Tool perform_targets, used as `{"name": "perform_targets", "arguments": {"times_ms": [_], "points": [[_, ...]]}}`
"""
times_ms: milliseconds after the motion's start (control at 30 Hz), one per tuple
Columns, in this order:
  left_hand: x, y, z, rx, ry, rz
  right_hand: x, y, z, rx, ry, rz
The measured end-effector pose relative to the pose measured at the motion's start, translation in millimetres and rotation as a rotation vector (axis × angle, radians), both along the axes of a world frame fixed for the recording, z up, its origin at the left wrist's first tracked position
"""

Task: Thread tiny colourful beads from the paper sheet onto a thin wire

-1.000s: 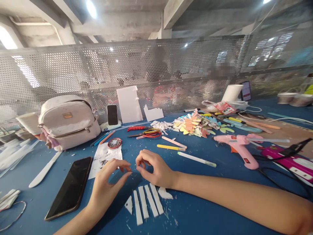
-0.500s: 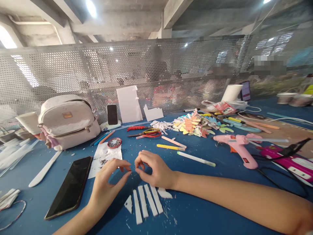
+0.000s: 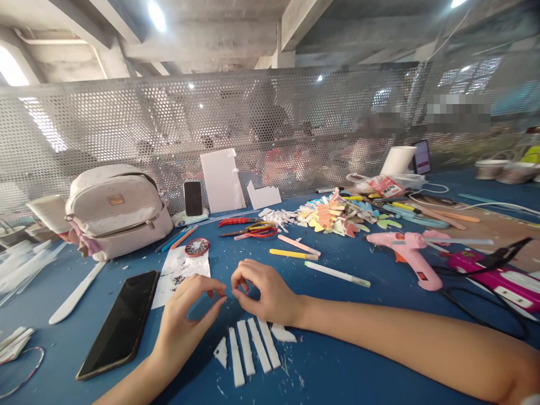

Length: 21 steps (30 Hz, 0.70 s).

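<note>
Little has changed, so the work seems to wait: left hand (image 3: 180, 309) and right hand (image 3: 270, 292) stay curled, whether pinching something I cannot tell. The 4 white strips (image 3: 246, 347) lie near both, on the table (image 3: 337, 360).

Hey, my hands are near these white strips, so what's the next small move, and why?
I'd probably pinch a white strip with your right hand: the strips lie side by side on the blue table close to it, and neither that hand nor your left hand visibly holds anything.
</note>
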<state>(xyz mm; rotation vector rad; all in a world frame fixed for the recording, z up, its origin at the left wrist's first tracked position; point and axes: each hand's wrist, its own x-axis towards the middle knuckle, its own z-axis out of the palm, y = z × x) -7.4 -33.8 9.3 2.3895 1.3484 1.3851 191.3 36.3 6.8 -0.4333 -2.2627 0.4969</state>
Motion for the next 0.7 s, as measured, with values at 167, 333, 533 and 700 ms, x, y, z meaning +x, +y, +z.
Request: {"name": "perform_targets", "arguments": {"times_ms": [167,333,533,700], "points": [[1.4,1.4,0.7,-0.010,0.025,-0.010,-0.5,-0.5,0.6,-0.013,0.008,0.004],[1.1,2.2,0.4,-0.026,0.033,-0.032,-0.8,-0.6,2.0,-0.016,-0.002,-0.001],[-0.8,2.3,-1.1,-0.063,-0.019,-0.051,-0.1,0.2,-0.1,-0.007,-0.026,0.007],[-0.8,3.2,-3.6,-0.107,-0.067,-0.041,0.3,-0.4,-1.5,-0.021,-0.028,0.031]]}}
